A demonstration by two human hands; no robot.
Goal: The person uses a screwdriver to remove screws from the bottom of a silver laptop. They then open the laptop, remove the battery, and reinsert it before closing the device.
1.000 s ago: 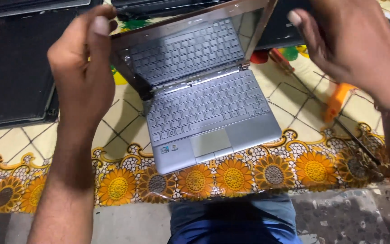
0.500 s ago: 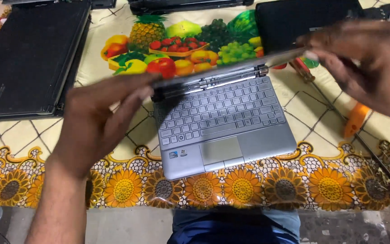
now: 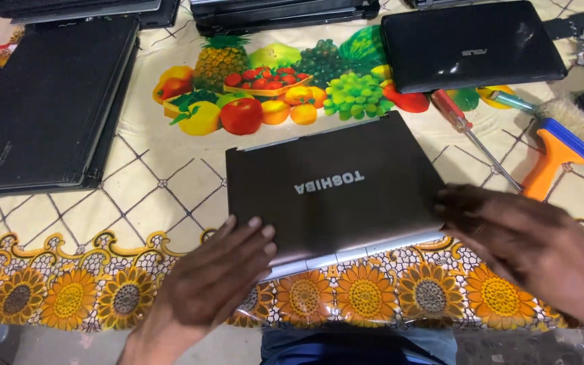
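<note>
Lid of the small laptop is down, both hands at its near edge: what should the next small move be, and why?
Probably slide the closed brown laptop a little away from the table edge: its silver front edge sits close to that edge, with the left hand and right hand already flat at its near corners.

Bare cloth (image 3: 170, 196) left of laptop (image 3: 332, 186); screwdriver (image 3: 471, 135), brush (image 3: 562, 138) crowd right

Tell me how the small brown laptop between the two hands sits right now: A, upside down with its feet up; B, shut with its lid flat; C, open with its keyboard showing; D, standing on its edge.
B: the small brown laptop lies shut, lid flat, with the left hand and right hand resting on its near corners.
</note>
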